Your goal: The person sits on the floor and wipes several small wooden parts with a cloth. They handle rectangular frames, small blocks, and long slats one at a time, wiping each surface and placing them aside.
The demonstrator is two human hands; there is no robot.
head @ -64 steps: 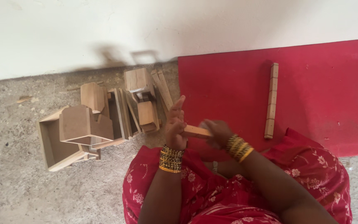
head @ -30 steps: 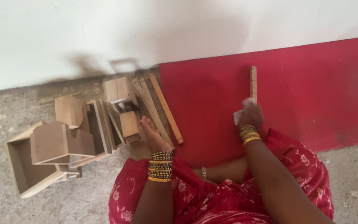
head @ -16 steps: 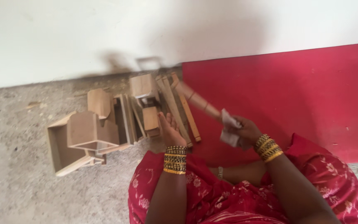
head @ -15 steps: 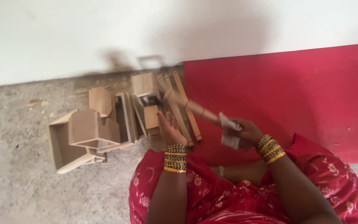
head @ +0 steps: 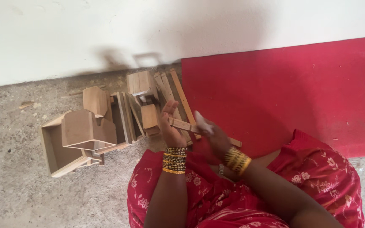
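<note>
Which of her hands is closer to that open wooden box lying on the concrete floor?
The left. The left hand is raised beside the pile of wooden pieces, on the same side as the wooden box. The right hand is farther away, over the red mat, gripping a wooden stick.

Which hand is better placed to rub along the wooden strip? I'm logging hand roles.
Probably the right hand: it holds a white scrap against the wooden strip, while the left hand steadies the strip's end.
</note>
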